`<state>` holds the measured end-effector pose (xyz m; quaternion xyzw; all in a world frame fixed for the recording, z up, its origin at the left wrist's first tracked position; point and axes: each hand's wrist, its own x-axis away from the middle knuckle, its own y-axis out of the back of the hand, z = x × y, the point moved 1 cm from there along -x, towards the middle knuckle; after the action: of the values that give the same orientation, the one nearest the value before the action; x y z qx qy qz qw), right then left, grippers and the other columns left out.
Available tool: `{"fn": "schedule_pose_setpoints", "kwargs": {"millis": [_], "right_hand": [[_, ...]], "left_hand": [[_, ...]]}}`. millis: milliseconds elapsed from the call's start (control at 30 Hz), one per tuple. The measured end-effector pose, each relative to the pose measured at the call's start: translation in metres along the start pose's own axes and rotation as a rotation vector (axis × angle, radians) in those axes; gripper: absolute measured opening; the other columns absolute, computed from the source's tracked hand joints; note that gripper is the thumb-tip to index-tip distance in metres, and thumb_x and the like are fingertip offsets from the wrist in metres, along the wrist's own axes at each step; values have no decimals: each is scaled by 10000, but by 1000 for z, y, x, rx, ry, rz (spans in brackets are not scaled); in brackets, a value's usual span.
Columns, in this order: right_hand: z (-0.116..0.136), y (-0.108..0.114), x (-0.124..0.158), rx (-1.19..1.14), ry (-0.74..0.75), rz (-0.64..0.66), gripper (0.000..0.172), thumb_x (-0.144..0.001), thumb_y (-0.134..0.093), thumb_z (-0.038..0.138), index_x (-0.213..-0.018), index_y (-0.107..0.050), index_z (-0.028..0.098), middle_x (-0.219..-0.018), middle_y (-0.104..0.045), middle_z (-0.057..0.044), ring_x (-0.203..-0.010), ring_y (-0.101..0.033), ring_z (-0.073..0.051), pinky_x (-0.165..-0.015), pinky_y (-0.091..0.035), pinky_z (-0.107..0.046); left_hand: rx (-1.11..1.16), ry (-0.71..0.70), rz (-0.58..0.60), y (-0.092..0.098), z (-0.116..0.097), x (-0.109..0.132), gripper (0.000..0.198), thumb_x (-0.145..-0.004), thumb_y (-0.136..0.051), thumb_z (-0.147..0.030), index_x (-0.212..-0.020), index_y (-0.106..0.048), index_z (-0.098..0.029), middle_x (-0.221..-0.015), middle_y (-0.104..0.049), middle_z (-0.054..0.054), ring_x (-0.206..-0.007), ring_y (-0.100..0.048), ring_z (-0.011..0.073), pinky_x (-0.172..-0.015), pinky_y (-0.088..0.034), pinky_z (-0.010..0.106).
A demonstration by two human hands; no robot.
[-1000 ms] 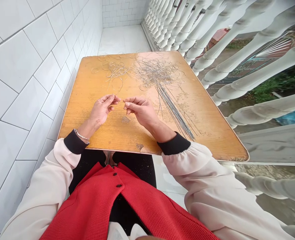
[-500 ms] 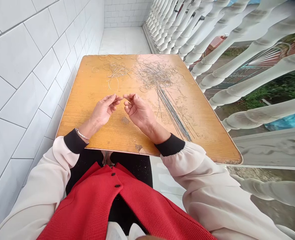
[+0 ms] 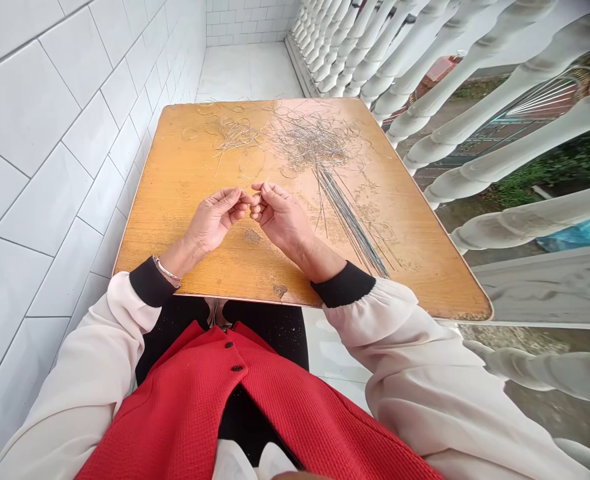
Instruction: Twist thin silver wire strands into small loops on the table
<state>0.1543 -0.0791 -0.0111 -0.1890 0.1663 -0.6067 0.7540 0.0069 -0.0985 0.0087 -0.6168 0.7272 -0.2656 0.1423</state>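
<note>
My left hand (image 3: 221, 215) and my right hand (image 3: 283, 220) meet fingertip to fingertip above the table's near middle. Both are closed in a pinch on what looks like a thin wire, mostly hidden by the fingers. Beyond my left hand lies a small loose tangle of pale thin wire (image 3: 237, 135). A larger tangle of curled grey wire (image 3: 319, 137) spreads behind my right hand. From it a bundle of straight grey wires (image 3: 352, 217) runs toward the near right, past my right wrist.
The wooden table (image 3: 169, 167) has rounded corners and worn patches. A white tiled wall (image 3: 49, 173) rises close along its left side. White balusters (image 3: 455, 140) line the right side, with greenery and a blue sheet beyond them.
My fingertips have come closer together and now touch or overlap, with the right fingers more curled in. The view has shifted slightly; the wires on the table look unchanged.
</note>
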Motion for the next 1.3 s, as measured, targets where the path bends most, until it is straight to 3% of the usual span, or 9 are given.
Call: {"fn": "schedule_pose_setpoints", "kwargs": {"millis": [100,200,400,500,800,967,1067,1167,1300], "right_hand": [[-2,1,-3,-42,-64,-44,195,-983,-761,270,-822,-674,203,-703,-673,57,-576,-583,-45,-598,-519,-134],[-4,0,-4,-51,-139,-12,263,-977,-754,248,-745,-644,192,-669,-643,51,-554,-557,-42,-565,-495,-126],[-7,-6,-1,0,-222,48,386,-998,-618,145,-613,-633,175,-565,-567,29,-516,-535,-56,-502,-443,-132],[-7,-8,3,-19,-207,4,388,-993,-585,94,-620,-664,168,-568,-596,18,-510,-559,-57,-509,-461,-134],[-1,-10,14,38,-46,-102,176,-1000,-725,221,-827,-734,187,-686,-723,21,-565,-637,-60,-585,-536,-157],[2,-6,12,174,-6,-139,229,-1009,-694,181,-782,-728,182,-628,-707,21,-522,-627,-60,-533,-505,-152],[3,-5,10,299,6,-119,276,-999,-691,162,-725,-712,174,-590,-694,10,-488,-601,-63,-498,-473,-158],[0,-5,9,375,38,-96,245,-973,-760,261,-750,-716,171,-617,-699,1,-510,-607,-73,-512,-485,-179],[-5,-2,8,408,104,-112,148,-922,-813,305,-939,-764,167,-668,-683,25,-564,-614,-85,-561,-519,-215]], "left_hand": [[-51,18,98,3,-1,0,180,-980,-730,-144,-805,-768,-162,-833,-799,-3,-720,-709,48,-699,-532,160],[-123,-11,185,9,-3,-4,118,-886,-853,-228,-792,-798,-182,-815,-799,-2,-699,-698,58,-635,-509,164],[-304,-186,362,15,-9,-7,378,-683,-984,-491,-730,-788,-172,-729,-785,24,-613,-670,88,-541,-465,208],[-348,-247,320,15,-8,-6,418,-688,-974,-520,-731,-757,-166,-706,-781,25,-591,-665,92,-524,-462,214],[-346,-251,61,16,-5,-5,251,-883,-854,-271,-745,-677,-160,-669,-736,-28,-550,-611,40,-574,-498,169],[-371,-109,136,20,-7,-4,141,-908,-806,-254,-873,-714,-154,-778,-771,-2,-665,-691,74,-567,-522,175],[-463,-31,148,18,-8,-3,56,-915,-771,-170,-903,-722,-144,-742,-754,-13,-629,-678,68,-541,-501,170],[-515,-5,71,13,-10,-2,128,-950,-690,-89,-833,-684,-141,-636,-706,-37,-531,-628,47,-518,-460,161],[-479,-12,-64,6,-10,0,221,-986,-604,-58,-789,-610,-159,-574,-683,-49,-489,-627,51,-529,-460,165]]}}
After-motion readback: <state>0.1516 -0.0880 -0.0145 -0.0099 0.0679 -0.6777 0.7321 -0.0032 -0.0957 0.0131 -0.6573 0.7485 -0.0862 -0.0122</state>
